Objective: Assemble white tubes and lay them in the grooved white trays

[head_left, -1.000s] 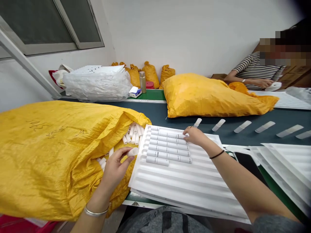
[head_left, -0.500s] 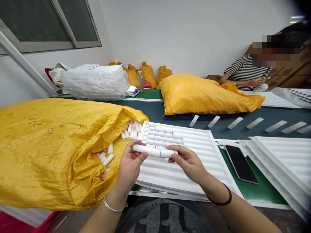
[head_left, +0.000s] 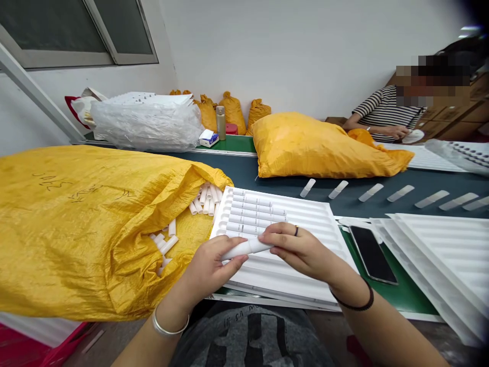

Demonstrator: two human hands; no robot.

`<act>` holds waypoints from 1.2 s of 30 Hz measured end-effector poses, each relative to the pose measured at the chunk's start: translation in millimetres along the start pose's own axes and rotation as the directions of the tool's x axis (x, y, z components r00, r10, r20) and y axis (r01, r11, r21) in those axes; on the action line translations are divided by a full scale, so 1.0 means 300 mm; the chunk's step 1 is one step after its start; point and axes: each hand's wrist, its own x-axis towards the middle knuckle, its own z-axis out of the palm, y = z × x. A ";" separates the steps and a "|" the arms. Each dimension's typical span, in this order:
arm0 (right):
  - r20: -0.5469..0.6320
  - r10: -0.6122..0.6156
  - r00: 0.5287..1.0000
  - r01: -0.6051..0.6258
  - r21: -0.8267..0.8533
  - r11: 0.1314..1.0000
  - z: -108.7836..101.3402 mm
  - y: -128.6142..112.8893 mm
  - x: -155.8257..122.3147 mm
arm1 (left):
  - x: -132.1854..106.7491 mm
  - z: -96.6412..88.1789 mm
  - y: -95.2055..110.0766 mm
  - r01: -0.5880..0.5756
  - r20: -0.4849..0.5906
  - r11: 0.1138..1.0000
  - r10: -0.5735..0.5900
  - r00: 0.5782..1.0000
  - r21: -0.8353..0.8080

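We count seven tubes (head_left: 371, 192) in one line on the belt (head_left: 237, 165), toward its right end, and two tube parts (head_left: 240, 250) toward the left edge of the tray (head_left: 284, 272). We count one phone (head_left: 372, 255) on the near tabletop (head_left: 414, 298), plus one bottle (head_left: 220, 122) and one box (head_left: 208, 138) on the far tabletop (head_left: 239, 145), the box at its near edge. We count one yellow sack (head_left: 69, 229) left of the tray's left edge and one orange sack (head_left: 321, 148) over the belt's far edge.

A blue-and-white box (head_left: 209, 138) sits just left of the gold bottle (head_left: 220, 123). A black phone (head_left: 373, 255) lies nearer, to the bottle's right.
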 end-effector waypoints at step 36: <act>0.180 0.357 0.917 -0.272 -0.375 0.886 0.123 0.241 0.044 | -0.018 0.106 -0.133 -0.113 0.027 0.879 0.113 0.993 0.464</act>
